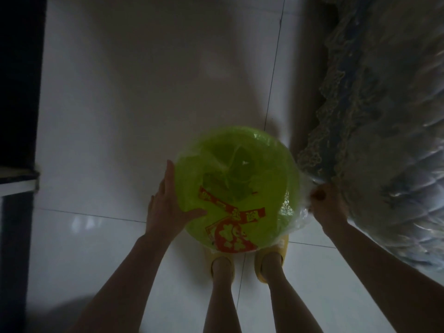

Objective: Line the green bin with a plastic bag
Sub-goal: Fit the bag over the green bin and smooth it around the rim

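A round green bin [262, 150] stands on the white tiled floor just in front of my feet, seen from above. A clear plastic bag [237, 227] with red print is stretched over its mouth and sags into it. My left hand [168, 203] lies against the bin's left rim, fingers along the side and thumb over the bag. My right hand [326, 203] is at the bin's right side, closed on a bunched edge of the bag pulled out past the rim.
A bed with a lace-trimmed cover [374, 111] runs along the right, close to the bin. Dark furniture [16, 92] lines the left edge. My feet in yellow slippers [271, 263] stand directly behind the bin. Pale floor tiles [149, 87] stretch ahead.
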The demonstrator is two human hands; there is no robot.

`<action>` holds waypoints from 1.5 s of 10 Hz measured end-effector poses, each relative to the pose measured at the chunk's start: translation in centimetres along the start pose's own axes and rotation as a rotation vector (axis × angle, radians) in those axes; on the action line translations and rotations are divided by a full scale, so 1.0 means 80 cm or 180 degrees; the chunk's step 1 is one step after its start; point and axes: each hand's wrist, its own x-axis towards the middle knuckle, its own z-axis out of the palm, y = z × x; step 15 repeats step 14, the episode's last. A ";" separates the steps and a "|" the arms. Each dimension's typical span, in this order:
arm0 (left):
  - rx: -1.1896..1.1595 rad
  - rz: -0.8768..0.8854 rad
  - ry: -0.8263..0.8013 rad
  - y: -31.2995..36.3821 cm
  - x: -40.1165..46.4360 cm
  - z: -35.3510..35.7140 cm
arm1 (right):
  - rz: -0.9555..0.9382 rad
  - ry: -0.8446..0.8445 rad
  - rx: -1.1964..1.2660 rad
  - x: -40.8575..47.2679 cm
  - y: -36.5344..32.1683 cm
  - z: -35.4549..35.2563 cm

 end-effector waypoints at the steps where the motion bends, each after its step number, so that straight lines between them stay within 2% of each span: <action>1: 0.0124 0.0118 0.0036 -0.001 0.002 -0.008 | 0.0425 0.0023 0.0651 -0.002 -0.014 -0.010; 2: 0.0629 0.0501 0.0318 0.006 -0.001 -0.017 | -0.1047 0.0883 -0.0023 -0.049 -0.039 -0.027; 3: 0.1209 0.1070 0.0233 0.025 -0.002 -0.016 | -0.2644 -0.0093 -0.1349 -0.100 -0.049 -0.015; 4: 0.2019 0.1114 -0.0010 0.039 -0.002 -0.016 | -0.2457 -0.0491 -0.2517 -0.097 -0.044 -0.011; 5: 0.2729 0.0930 -0.0193 0.036 0.003 -0.014 | -0.2141 -0.0529 -0.3129 -0.088 -0.048 -0.017; 6: 0.2992 0.0750 -0.0218 0.045 0.006 -0.008 | -0.2108 -0.0400 -0.3366 -0.090 -0.051 -0.012; 7: 0.2734 0.1401 -0.0077 0.070 -0.005 0.003 | -0.2377 0.0076 -0.3188 -0.106 -0.070 0.001; 8: 0.2825 0.2073 -0.0377 0.076 0.000 0.017 | -0.2944 0.0322 -0.3219 -0.109 -0.090 0.034; 9: 0.2674 0.1423 -0.0644 0.059 0.016 0.030 | -0.2722 -0.0522 -0.3644 -0.087 -0.099 0.064; 10: 0.2893 0.1104 -0.0593 0.044 0.029 0.051 | -0.2290 -0.0957 -0.4204 -0.049 -0.087 0.090; 11: 0.3413 0.0936 -0.0707 0.042 0.039 0.066 | -0.2223 -0.0903 -0.4378 -0.031 -0.076 0.113; 12: 0.2923 0.0870 -0.0671 0.040 0.041 0.072 | -0.2239 -0.0813 -0.4560 -0.030 -0.069 0.121; 13: 0.3034 0.1286 -0.0760 0.055 0.032 0.053 | -0.2285 -0.0827 -0.4390 -0.048 -0.085 0.106; 14: 0.2616 0.1793 -0.0434 0.077 -0.002 0.007 | -0.2421 -0.0618 -0.3831 -0.097 -0.104 0.073; 15: 0.2616 0.1793 -0.0434 0.077 -0.002 0.007 | -0.2421 -0.0618 -0.3831 -0.097 -0.104 0.073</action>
